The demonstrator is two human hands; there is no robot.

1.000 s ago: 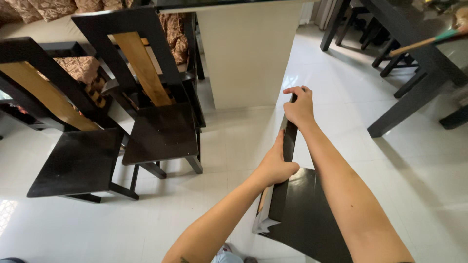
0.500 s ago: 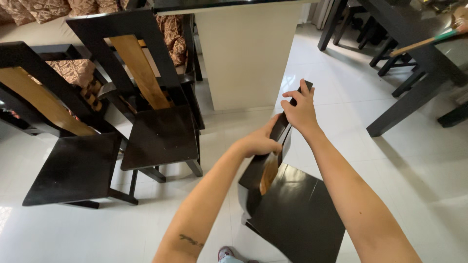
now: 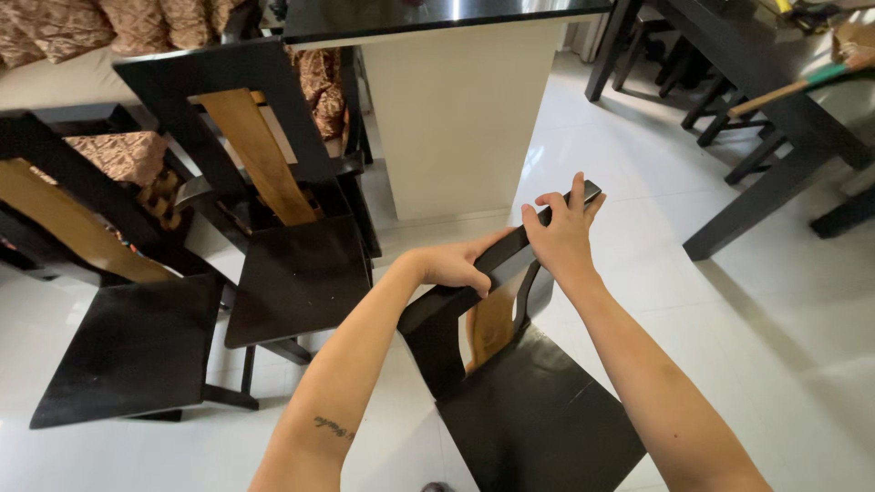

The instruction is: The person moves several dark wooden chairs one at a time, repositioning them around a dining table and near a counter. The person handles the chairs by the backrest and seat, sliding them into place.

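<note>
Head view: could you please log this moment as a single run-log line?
left hand: grips chair top rail | right hand: grips same rail | chair: on white tile floor | two matching chairs at left

The chair [image 3: 533,419] is made of dark wood with a smooth, slightly glossy lacquer; its middle slat [image 3: 490,323] is left in lighter, bare-looking wood. The floor [image 3: 784,301] is laid with glossy white tiles. A shiny black top is seen on the table [image 3: 437,14]. The cushions [image 3: 55,23] are covered in patterned brown cloth.
</note>
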